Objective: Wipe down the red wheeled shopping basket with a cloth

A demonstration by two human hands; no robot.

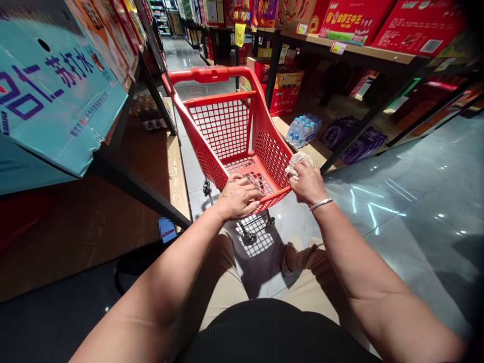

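Here, in a shop aisle, a red plastic cart [272,156] stands on the glossy grey floor [416,201] right in front of the person, its handle at the far end and its basket empty. The left hand [238,194] lies on the near rim of the basket. Its grip is loose, with the fingers spread and only lightly bent over the edge onto the mesh bottom, not clenched around anything. The right hand [307,184] is at the near right corner of the same rim. Its grip is closed tight on a crumpled pale cloth [298,161], which bulges out above the knuckles and presses against the top edge of the cart's side wall. A thin silver bracelet [321,203] circles the right wrist.

The two hands are close together, both on the cart's near end, and the cart's wheels [247,234] show just below them. To the left, a big turquoise box [56,96] with purple lettering sits tilted on a shelf above a bare wooden shelf board [174,166]. To the right, red boxes [355,20] line an upper shelf, and a pack of water bottles [303,128] sits low beyond the cart, with purple packs [351,136] beside it.
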